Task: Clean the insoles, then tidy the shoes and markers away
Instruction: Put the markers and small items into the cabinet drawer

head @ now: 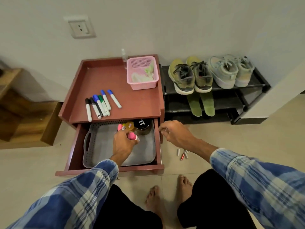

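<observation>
My left hand (124, 143) reaches into the open drawer (113, 170) of the red-brown cabinet and grips a pink-capped marker (132, 136) above the grey tray (102, 146). My right hand (175, 132) hovers by the drawer's right side with fingers loosely curled, holding nothing. Several markers (100, 103) with blue, black and green caps lie on the cabinet top (102, 76). On the black shoe rack (231, 98) stand a green pair of shoes (191, 75) and a pale pair (230, 71). Two green insoles (201, 104) lean on the lower shelf.
A pink basket (142, 72) with cloths and a clear spray bottle (124, 57) stand at the cabinet's back right. A dark jar (141, 126) and small bottles sit at the tray's rear. Small batteries (183, 153) lie on the floor tiles. A wooden step (26, 113) is at left.
</observation>
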